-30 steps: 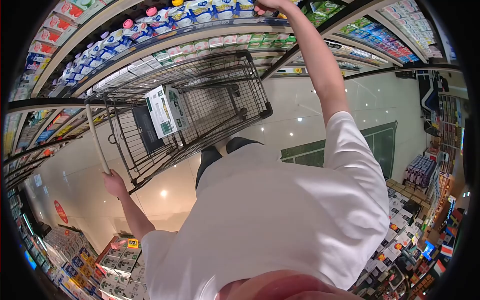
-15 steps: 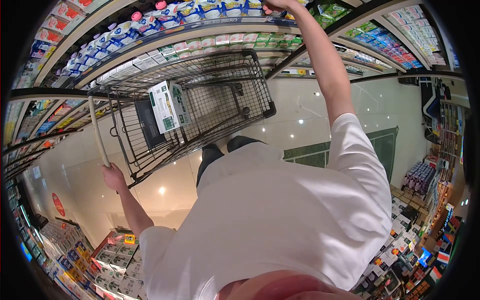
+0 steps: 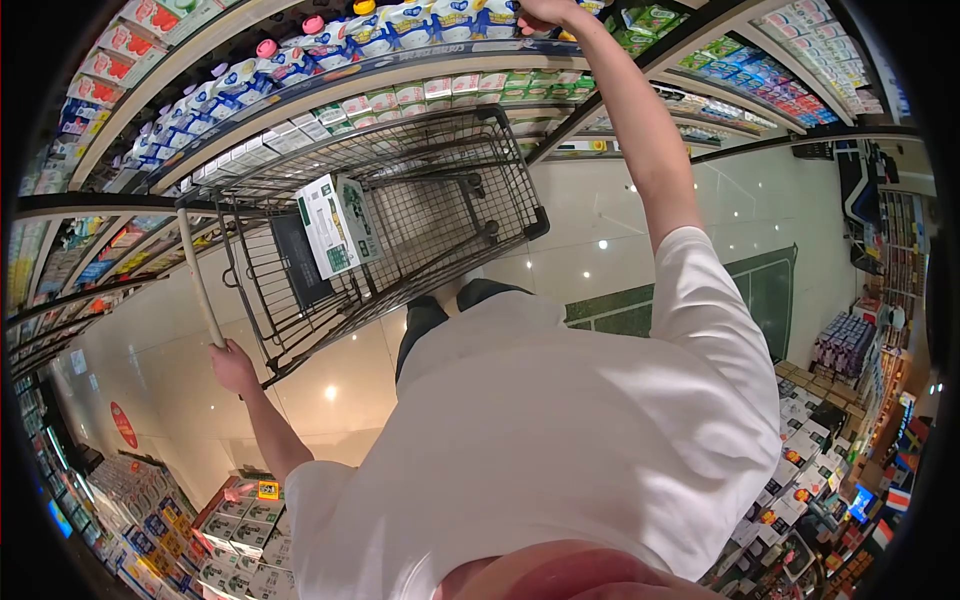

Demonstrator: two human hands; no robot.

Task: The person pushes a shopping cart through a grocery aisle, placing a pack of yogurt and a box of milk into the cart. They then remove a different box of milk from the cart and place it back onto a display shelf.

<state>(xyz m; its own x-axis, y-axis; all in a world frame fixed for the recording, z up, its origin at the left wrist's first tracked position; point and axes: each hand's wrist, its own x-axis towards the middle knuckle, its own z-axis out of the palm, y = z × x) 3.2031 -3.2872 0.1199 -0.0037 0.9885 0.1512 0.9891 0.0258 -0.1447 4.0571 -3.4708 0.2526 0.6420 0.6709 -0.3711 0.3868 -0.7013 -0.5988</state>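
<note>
My left hand (image 3: pixel 233 366) is wrapped round the handle bar (image 3: pixel 200 278) of a wire shopping cart (image 3: pixel 420 200). A white and green box (image 3: pixel 335 225) sits in the cart near its handle end. At the top, my right hand (image 3: pixel 545 14) is up at the shelf with its fingers curled, at the end of a row of blue and white pouches (image 3: pixel 412 25). Whatever those fingers touch or hold is too small to make out.
Shelves with small cartons (image 3: pixel 385 100) run behind the cart, and more packed shelves (image 3: pixel 765 85) stand at the upper right. Stacked boxes (image 3: pixel 250 535) are at the lower left, others (image 3: pixel 800 440) at the lower right. A green mat (image 3: pixel 760 300) lies on the tiled floor.
My right hand has shifted slightly left along the pouches. My left hand is slightly lower in view, still on the cart handle.
</note>
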